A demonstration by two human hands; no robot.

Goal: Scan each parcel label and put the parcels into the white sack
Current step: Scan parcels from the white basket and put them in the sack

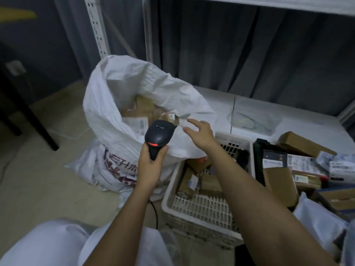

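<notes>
White-clad knees sit at six o'clock; left hand grips the scanner, right hand open over the white sack, whose slack rim could fold shut.

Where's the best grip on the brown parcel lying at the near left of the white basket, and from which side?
Judging by its pose, take the brown parcel across its two long edges, from above. It lies flat and tilted in the white basket, top face exposed; the basket wall blocks the left. The right hand is open and free; the left hand holds the scanner.
</notes>
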